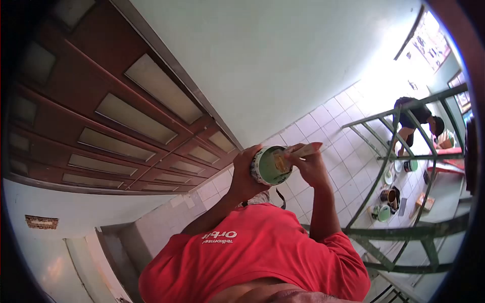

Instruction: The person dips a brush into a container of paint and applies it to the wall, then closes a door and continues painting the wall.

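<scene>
a: item one?
b: one paint can, mouth turned up toward the view, green inside; held out above the red shirt of the wearer.
a: held by what?
b: left hand, curled around the can's outer side, partly closed, gripping it.
a: item two?
b: one brush, pale handle, red end; its head lies within the mouth of the can. right hand, fingers closed on the handle near the head. whether the bristles touch paint, cannot tell.
a: surroundings?
b: tiled floor below; brown panelled door to the left of the view; pale green wall beyond the can.
a: right side?
b: green metal frame, upright and cross bars. past it, another person, bent over, dark top; on the floor near them, several open containers, some with green inside, one brown.
</scene>
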